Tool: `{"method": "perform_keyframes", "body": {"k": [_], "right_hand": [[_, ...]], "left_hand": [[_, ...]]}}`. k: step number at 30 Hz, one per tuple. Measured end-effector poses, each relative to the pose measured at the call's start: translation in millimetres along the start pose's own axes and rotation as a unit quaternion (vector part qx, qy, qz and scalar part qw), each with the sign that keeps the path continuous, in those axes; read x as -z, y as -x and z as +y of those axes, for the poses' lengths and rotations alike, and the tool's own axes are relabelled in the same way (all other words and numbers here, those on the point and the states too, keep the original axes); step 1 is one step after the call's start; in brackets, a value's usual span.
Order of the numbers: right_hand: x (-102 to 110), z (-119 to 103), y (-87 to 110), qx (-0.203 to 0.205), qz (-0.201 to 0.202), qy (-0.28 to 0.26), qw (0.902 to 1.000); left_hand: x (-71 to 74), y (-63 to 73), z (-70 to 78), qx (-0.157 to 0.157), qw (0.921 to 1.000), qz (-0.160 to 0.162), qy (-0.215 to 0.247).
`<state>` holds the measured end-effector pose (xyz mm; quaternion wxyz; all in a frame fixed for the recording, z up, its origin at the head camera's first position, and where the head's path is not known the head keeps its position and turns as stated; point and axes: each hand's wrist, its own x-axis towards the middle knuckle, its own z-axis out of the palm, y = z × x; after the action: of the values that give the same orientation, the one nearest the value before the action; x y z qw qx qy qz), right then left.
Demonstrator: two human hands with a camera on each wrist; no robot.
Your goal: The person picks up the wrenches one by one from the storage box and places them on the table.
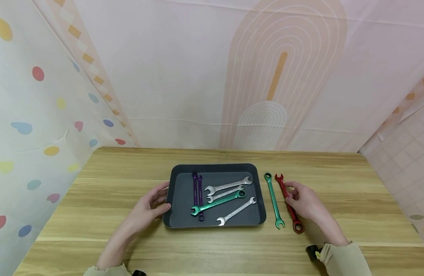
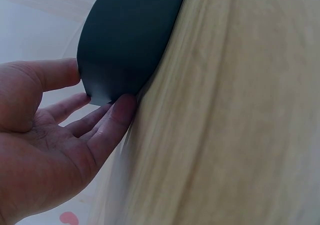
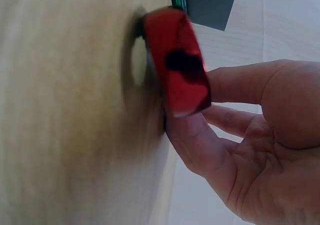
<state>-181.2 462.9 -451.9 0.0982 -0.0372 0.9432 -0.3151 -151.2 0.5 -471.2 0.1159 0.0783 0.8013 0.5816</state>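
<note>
My left hand grips the left side of a dark grey tray, thumb at the rim and fingers against the outer wall. Inside lie two purple wrenches, three silver wrenches and a green ratchet wrench crossing the purple ones. To the right of the tray, my right hand pinches a red ratchet wrench by its shaft between thumb and fingers. Its ring end casts a shadow on the wood in the right wrist view.
Another green ratchet wrench lies on the wooden table between the tray and the red wrench. A patterned cloth backdrop rises behind the table's far edge, with more cloth at both sides.
</note>
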Motion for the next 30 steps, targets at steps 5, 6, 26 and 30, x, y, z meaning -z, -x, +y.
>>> {"method": "perform_keyframes", "body": {"k": [5,6,26,30], "right_hand": [[-0.8,-1.6,0.6,-0.008,-0.008,0.0,0.9999],[-1.1,-1.8,0.9,-0.01,-0.01,-0.002,0.9999],[-2.1,-3.2,2.0,-0.027,-0.021,-0.018,0.9993],[-1.3,-2.7,1.8,-0.021,-0.02,-0.015,0.9995]], "left_hand": [[0.3,0.2,-0.4,0.003,1.0,-0.004,-0.001],[0.4,0.1,-0.6,0.004,1.0,-0.005,-0.001],[0.4,-0.1,-1.4,-0.003,1.0,-0.003,-0.002],[0.4,0.1,-0.8,-0.001,1.0,-0.005,0.002]]}}
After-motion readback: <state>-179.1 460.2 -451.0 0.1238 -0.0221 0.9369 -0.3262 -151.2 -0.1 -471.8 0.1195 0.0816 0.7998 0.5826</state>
